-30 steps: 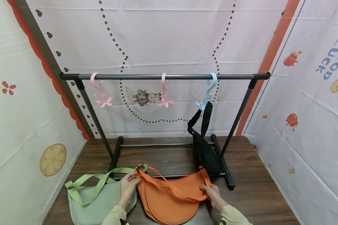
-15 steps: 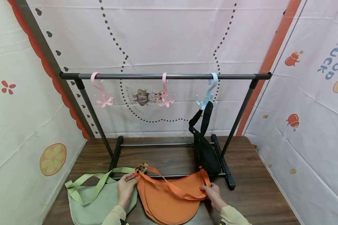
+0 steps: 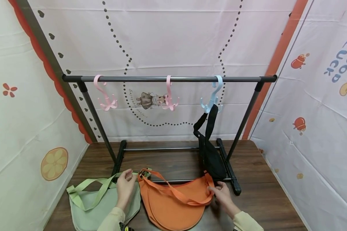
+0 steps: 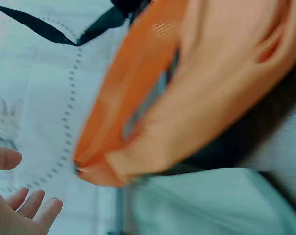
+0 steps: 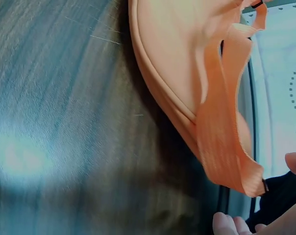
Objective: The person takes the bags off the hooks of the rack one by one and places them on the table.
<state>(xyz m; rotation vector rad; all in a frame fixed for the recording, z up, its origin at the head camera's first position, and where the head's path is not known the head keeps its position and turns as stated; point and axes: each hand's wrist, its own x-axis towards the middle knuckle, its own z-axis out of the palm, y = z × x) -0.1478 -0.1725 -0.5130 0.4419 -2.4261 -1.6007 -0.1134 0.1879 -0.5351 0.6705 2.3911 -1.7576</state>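
Note:
An orange shoulder bag (image 3: 173,205) lies at the front of the table, its orange strap (image 3: 176,193) looped across its top. My left hand (image 3: 125,189) is just left of that bag and over a pale green bag (image 3: 92,205) with a light green strap (image 3: 102,189). In the left wrist view, the left fingers (image 4: 28,200) are spread and hold nothing, apart from the orange bag's end. At the orange bag's right end is my right hand (image 3: 223,196), its thumb overlapping the strap in the head view. The right wrist view shows its fingers (image 5: 225,224) parted from the strap, gripping nothing.
A black rack (image 3: 138,79) stands behind the bags. Two pink hooks, one at left (image 3: 105,96) and one in the middle (image 3: 169,96), hang on its bar beside a blue hook (image 3: 214,93). A black bag (image 3: 212,157) hangs from the blue hook.
Both hands have let go of the orange bag. My left hand has moved left and up slightly, my right hand slightly right and up. The bags stay in place.

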